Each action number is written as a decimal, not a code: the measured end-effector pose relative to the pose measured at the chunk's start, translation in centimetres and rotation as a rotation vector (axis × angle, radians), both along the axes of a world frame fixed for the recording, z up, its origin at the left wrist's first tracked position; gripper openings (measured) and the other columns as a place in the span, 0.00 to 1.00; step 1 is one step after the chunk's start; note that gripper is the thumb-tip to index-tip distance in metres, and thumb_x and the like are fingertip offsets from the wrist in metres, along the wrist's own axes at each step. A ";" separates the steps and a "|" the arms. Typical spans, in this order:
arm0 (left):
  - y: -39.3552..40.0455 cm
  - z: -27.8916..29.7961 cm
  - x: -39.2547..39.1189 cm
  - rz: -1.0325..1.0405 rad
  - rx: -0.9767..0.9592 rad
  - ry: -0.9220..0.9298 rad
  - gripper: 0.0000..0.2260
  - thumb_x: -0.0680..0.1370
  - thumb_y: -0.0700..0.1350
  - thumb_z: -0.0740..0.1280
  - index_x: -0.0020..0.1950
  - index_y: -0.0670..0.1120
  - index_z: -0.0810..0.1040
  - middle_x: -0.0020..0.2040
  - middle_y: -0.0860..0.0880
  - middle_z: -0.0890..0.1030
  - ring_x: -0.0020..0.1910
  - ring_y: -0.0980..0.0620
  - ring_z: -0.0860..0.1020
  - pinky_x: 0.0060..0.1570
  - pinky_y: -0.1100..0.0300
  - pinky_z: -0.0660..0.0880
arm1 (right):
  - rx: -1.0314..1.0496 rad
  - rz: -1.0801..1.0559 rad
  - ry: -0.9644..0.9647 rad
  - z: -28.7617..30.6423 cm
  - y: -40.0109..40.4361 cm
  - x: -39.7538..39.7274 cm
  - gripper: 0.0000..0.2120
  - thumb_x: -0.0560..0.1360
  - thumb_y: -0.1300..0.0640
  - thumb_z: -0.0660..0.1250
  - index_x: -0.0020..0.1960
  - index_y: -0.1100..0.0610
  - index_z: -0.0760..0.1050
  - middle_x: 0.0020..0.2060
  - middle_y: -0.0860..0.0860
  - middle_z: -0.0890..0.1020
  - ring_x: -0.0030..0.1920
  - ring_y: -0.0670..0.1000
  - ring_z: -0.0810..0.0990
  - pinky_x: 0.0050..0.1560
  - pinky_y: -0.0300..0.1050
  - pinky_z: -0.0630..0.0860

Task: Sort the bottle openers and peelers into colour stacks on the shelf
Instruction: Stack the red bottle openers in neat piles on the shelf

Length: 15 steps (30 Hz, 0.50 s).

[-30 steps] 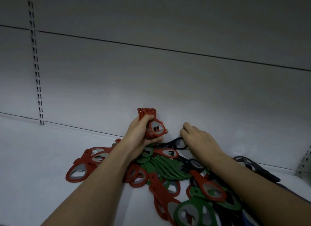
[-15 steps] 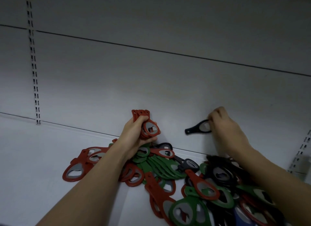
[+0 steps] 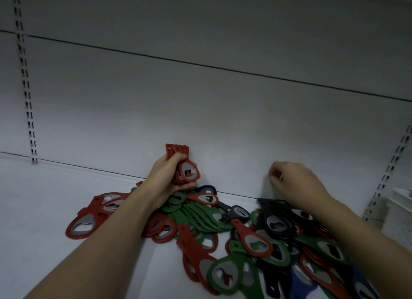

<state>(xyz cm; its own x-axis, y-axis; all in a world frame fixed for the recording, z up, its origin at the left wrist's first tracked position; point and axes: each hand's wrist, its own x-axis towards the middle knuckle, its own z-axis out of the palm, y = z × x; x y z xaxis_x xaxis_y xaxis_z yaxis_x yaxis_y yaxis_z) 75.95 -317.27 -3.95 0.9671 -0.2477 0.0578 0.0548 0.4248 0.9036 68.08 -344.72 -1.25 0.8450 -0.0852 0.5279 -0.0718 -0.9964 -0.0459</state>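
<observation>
White shelf (image 3: 44,209) against a grey back panel (image 3: 200,109). Left hand (image 3: 166,179) grips a bundle of red openers (image 3: 182,167), fingers curled round it; right hand (image 3: 294,182) hovers loosely curled, apparently empty. Risk: the bundle fans out and slips into the mixed pile (image 3: 223,227) beneath.

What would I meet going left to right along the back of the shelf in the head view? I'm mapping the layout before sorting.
Slotted upright → red openers on the shelf → left hand gripping a red opener stack → right hand → black openers → right slotted upright → white basket.
</observation>
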 end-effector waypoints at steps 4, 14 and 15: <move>-0.1 0.1 0.0 -0.004 0.011 -0.005 0.04 0.81 0.44 0.64 0.55 0.47 0.76 0.47 0.44 0.83 0.42 0.47 0.84 0.33 0.54 0.81 | -0.066 -0.133 0.353 -2.1 0.0 0.9 0.14 0.80 0.52 0.55 0.45 0.56 0.77 0.48 0.55 0.82 0.44 0.57 0.78 0.46 0.47 0.76; -0.2 0.4 -0.3 -0.067 -0.004 -0.027 0.09 0.81 0.44 0.63 0.61 0.47 0.75 0.52 0.44 0.85 0.47 0.44 0.85 0.31 0.56 0.79 | -0.116 -0.073 0.328 -0.4 2.8 -1.1 0.10 0.79 0.54 0.58 0.51 0.52 0.78 0.50 0.49 0.80 0.47 0.52 0.78 0.47 0.47 0.75; -0.2 0.4 -0.4 -0.087 -0.009 -0.038 0.10 0.81 0.44 0.62 0.62 0.47 0.74 0.52 0.44 0.85 0.47 0.43 0.85 0.31 0.56 0.79 | -0.050 0.019 0.248 0.0 4.0 -1.1 0.10 0.79 0.54 0.59 0.53 0.52 0.79 0.51 0.48 0.80 0.48 0.50 0.78 0.50 0.48 0.76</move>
